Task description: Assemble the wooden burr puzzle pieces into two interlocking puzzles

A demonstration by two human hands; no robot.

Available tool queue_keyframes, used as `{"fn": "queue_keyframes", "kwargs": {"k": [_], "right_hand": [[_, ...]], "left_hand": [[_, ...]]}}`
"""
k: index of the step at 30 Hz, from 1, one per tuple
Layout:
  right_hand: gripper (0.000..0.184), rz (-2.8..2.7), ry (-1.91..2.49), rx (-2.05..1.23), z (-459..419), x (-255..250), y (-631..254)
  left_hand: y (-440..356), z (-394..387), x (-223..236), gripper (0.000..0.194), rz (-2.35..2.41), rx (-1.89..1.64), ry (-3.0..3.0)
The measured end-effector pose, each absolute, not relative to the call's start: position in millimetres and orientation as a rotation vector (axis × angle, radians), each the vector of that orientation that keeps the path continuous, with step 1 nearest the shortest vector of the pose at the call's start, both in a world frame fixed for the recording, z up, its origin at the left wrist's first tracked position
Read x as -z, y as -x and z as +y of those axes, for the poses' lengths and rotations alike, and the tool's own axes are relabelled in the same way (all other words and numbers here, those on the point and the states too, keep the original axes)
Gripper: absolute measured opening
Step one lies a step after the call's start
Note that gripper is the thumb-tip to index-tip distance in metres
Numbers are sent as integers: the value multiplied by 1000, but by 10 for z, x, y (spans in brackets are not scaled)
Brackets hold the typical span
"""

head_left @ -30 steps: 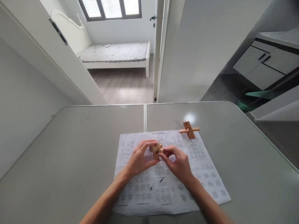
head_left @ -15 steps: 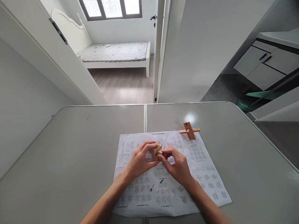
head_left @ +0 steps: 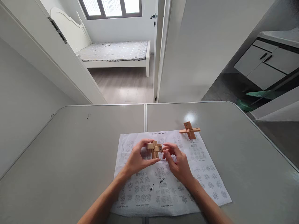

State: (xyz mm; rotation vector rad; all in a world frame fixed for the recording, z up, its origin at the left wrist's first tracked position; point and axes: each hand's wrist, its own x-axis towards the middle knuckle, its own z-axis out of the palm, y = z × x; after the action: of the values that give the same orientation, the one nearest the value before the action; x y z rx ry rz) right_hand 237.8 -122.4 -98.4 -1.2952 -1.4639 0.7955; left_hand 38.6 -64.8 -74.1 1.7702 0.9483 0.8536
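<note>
A small wooden burr puzzle (head_left: 155, 148) of interlocking light blocks, with a black mark on its right block, is held above the printed sheet. My left hand (head_left: 139, 157) grips it between the thumb below and the fingers above. Close to its right side, my right hand (head_left: 175, 160) has loosely curled fingers, parted from the thumb; whether a fingertip touches the block I cannot tell. Under both hands lies the white paper sheet (head_left: 140, 211), printed with rows of puzzle diagrams. A second wooden puzzle (head_left: 189, 130), cross-shaped with flat bars, stands at the sheet's upper right edge.
The grey table (head_left: 58, 161) has a seam down its middle and a pale raised rim. Beyond it, a doorway shows a bed (head_left: 116, 52) under a window. A white cabinet (head_left: 263, 62) stands at the far right.
The puzzle has turned in my left hand, showing its marked block and a block pointing left. My right fingers have loosened their pinch and drawn slightly right.
</note>
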Motion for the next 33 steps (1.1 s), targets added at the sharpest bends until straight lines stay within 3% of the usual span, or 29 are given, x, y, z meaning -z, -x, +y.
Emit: {"fn": "queue_keyframes", "kwargs": {"k": [19,33], "right_hand": [[19,-1648,1259,-889,-1203,993,-2408],[42,-1547,1133,-1272,-1186,911,-2475]], "left_hand": [[-345,-621,724,64,747,-734,-1560],[-326,-648,738,71,659,-708,-1637]]}}
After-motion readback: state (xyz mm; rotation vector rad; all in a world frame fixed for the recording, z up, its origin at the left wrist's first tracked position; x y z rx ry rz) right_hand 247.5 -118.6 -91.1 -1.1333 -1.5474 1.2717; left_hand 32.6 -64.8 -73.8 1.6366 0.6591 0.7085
